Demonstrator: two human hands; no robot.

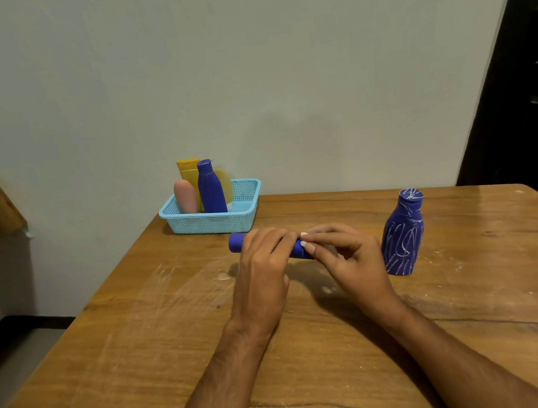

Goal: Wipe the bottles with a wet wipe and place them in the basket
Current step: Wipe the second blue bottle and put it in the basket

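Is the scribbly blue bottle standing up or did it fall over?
Standing up. The scribbled blue bottle sits on its wide base on the table, cap end up, right of the hands and touched by neither.

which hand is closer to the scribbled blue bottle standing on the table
Right. The right hand is just left of the scribbled blue bottle with a small gap between them, pinching a white wipe against the held blue bottle. The left hand grips that bottle farther left.
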